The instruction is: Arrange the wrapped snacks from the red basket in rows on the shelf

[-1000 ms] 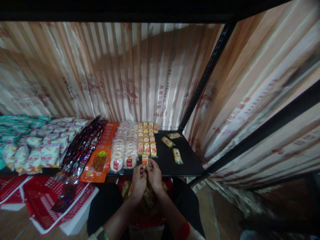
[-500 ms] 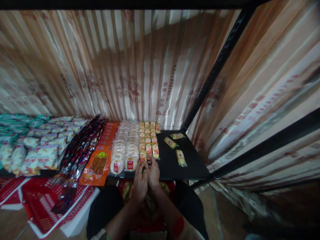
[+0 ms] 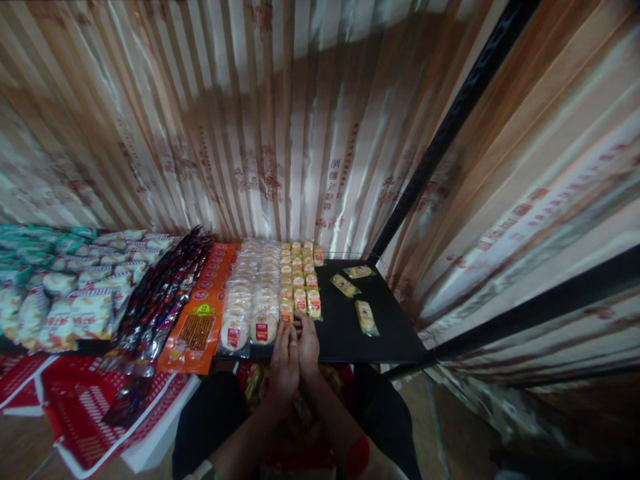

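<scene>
Both my hands meet at the shelf's front edge, by the nearest small yellow snack packet (image 3: 287, 311) in the leftmost of several rows. My left hand (image 3: 284, 363) has its fingers closed together at that packet's near end. Curled beside it, my right hand (image 3: 307, 347) touches the same end from the right; the fingertips are partly hidden. More yellow packets (image 3: 313, 301) with red labels stand in rows just beyond. To the left lie clear-wrapped round crackers (image 3: 263, 328). Three loose yellow packets (image 3: 367, 317) rest on the black shelf (image 3: 345, 340) to the right.
Left along the shelf are an orange pretzel-stick bag (image 3: 193, 333), dark purple packs (image 3: 155, 303) and white-and-green bags (image 3: 80, 313). Red baskets (image 3: 95, 413) sit on the floor at left. Another red container with yellow packets (image 3: 255, 383) is between my knees. A black post (image 3: 445, 147) rises at right.
The view has tilted and shifted slightly. My hands stay at the same yellow packet, the left fingers now straighter and closer to the right hand. The packets look unmoved.
</scene>
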Tool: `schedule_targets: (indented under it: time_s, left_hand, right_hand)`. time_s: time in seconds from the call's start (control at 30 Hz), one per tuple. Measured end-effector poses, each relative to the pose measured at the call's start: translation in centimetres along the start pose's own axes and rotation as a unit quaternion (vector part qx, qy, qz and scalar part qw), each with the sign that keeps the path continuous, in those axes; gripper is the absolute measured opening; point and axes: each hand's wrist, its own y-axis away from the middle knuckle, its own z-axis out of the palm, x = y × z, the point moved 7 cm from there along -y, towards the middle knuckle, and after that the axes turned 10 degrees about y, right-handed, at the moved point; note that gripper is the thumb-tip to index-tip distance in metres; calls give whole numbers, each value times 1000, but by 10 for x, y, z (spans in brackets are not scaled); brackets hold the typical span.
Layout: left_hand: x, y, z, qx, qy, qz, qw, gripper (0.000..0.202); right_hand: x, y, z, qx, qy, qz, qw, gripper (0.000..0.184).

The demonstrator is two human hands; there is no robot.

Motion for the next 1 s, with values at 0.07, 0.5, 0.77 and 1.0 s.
schedule_targets:
  time_s: [0.07,0.5,0.77,1.0]
  left_hand:
    - [-1,-1,1,-5,7,-8,1000,47]
    - [-8,-2,4,4,28,13,999,46]
    - [-13,-1,6,9,26,19,999,44]
    - [-14,-1,5,6,21,44,999,45]
  right_hand:
    - [2,1,0,7,-8,-1,1000,34]
    - [-5,6,-3,30,75,-130,988,35]
    - [-9,6,-2,23,118,-141,983,40]
    - [-8,5,4,4,144,-172,974,44]
